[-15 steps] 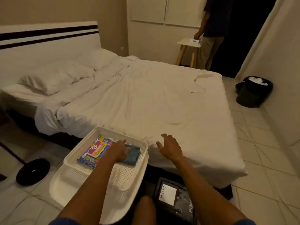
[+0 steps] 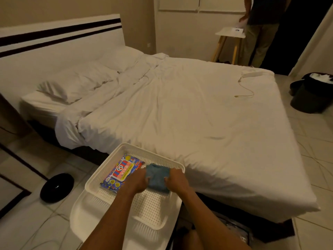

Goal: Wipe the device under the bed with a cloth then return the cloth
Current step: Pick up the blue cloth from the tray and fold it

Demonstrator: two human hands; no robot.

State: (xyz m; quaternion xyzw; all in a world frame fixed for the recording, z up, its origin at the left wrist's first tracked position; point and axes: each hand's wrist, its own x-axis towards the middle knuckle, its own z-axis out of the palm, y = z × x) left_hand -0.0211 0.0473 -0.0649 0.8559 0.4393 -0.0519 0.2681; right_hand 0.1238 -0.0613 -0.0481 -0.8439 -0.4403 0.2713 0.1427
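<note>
Head view: left hand (image 2: 137, 182) and right hand (image 2: 176, 180) each pinch one side of the blue cloth (image 2: 157, 177), cloth between both grips, inside the white tray (image 2: 90, 184). Can't tell whether this is pickup or return.

Bedroom: bed (image 2: 189, 109), pillows (image 2: 75, 83)

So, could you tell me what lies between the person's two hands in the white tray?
In the head view, the folded blue cloth lies between the left hand and right hand, both gripping it inside the white tray.
</note>
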